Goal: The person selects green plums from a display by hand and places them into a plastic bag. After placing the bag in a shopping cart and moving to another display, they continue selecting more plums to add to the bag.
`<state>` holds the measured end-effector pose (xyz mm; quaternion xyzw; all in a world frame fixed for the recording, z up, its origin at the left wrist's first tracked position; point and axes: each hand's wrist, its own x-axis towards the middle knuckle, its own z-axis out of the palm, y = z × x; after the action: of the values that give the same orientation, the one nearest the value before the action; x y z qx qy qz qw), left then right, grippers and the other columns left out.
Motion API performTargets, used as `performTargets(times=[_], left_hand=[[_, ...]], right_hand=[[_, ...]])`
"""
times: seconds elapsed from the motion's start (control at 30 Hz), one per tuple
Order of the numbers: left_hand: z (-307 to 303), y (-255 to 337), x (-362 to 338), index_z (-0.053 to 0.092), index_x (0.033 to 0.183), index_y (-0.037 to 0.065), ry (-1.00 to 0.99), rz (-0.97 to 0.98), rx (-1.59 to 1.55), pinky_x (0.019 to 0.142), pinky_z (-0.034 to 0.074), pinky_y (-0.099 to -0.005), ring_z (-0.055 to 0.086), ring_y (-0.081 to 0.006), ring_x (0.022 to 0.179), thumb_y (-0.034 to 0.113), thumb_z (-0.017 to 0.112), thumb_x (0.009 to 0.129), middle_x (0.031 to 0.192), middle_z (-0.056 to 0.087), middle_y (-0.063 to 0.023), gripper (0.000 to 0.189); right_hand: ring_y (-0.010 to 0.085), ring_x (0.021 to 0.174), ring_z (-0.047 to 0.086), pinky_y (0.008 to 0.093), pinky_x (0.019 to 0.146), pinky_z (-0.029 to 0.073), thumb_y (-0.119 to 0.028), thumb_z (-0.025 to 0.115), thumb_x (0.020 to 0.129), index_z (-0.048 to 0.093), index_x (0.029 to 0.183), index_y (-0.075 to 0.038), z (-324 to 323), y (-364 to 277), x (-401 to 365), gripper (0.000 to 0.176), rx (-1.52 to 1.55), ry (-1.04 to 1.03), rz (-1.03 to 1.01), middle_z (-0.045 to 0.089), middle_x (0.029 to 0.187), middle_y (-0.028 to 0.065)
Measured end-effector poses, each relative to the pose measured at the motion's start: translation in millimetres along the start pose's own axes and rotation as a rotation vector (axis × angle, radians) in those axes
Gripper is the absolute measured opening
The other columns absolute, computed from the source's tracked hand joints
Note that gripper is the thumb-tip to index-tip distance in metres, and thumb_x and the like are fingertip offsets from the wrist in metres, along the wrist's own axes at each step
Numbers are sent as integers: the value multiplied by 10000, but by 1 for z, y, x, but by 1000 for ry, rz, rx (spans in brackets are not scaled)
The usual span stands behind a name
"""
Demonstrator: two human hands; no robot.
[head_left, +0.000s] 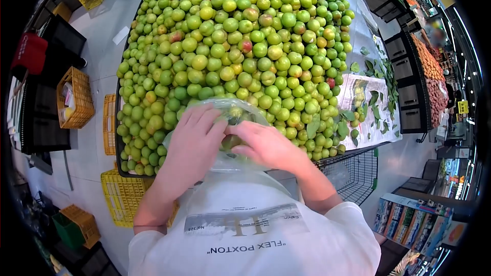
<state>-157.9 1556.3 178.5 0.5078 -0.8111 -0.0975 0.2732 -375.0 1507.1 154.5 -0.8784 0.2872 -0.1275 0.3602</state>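
A large heap of green fruit (245,46), some pieces blushed red, covers the display in front of me. At its near edge is a clear plastic bag (225,162) with green fruit inside. My left hand (193,135) lies over the bag's left side, its fingers bent at the bag's upper part. From the right, my right hand (263,143) meets it, thumb and fingers pinched near the left fingertips. Both hands hold the thin plastic between them.
Newspaper (360,92) with loose leaves lies right of the heap. A wire cart (358,174) stands at the near right. Yellow crates (120,197) are on the floor to the left. A boxed-goods stand (409,222) is at the lower right.
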Motion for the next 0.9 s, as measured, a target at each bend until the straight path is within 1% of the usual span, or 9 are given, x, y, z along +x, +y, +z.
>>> performTargets(times=[0.07,0.27,0.43,0.5,0.6,0.67,0.8,0.87,0.9], left_hand=[[11,-12,3,627,1182,40,-64,-10,35,1042,460,-480,556,-358,1230,66,774,768,1192,614,-144,441],[12,-21,15,619,1197,49,-136,-5,130,1047,458,-478,572,-356,1203,81,764,799,1180,618,-145,425],[12,-44,52,632,1149,51,-185,-147,-269,832,537,-421,646,-337,988,34,717,874,1053,634,-150,289],[26,-60,84,638,1128,36,90,-81,-177,768,535,-404,654,-331,922,14,689,896,1010,632,-161,239],[45,-95,135,624,1214,64,381,82,-4,793,537,-417,638,-325,970,49,680,917,1058,625,-156,302],[58,-120,155,575,1337,97,300,-1,307,825,542,-436,606,-326,1031,120,661,949,1110,603,-141,398],[67,-130,166,512,1429,132,106,-45,326,862,543,-454,570,-330,1084,177,642,967,1146,583,-129,483],[69,-123,165,501,1414,120,59,-120,304,856,535,-471,549,-334,1102,147,599,978,1156,581,-153,448],[72,-123,166,486,1442,159,81,-157,320,874,538,-457,561,-321,1099,165,636,963,1128,585,-127,501]], right_hand=[[342,1018,613,451,860,530,-154,675,895,601,1290,-88,34,18,3,408,-206,25,26,590,1049,135],[298,1143,532,403,983,475,-116,586,869,642,1246,-74,67,39,2,384,-250,141,-128,574,1123,115],[300,1156,531,424,1026,448,-120,628,839,643,1259,-71,59,37,-4,423,-314,117,-139,583,1172,113],[301,1164,529,432,1040,438,-126,654,821,643,1262,-68,54,35,-5,446,-309,94,-127,585,1186,113],[297,1173,527,422,1024,449,-139,721,779,639,1239,-54,49,35,-6,475,-298,20,-96,585,1194,109],[273,1050,604,405,903,518,-161,761,788,671,1156,-69,44,38,-6,390,-247,37,-128,626,1078,97],[258,886,665,391,749,554,-134,755,850,690,1067,-70,-9,16,-2,235,-18,78,-62,661,955,90],[262,791,687,392,676,558,-95,738,891,700,1042,-61,-43,25,7,160,223,162,46,685,899,98],[276,822,688,389,699,559,-77,731,897,694,1057,-50,-54,41,17,167,120,356,10,692,937,110]])
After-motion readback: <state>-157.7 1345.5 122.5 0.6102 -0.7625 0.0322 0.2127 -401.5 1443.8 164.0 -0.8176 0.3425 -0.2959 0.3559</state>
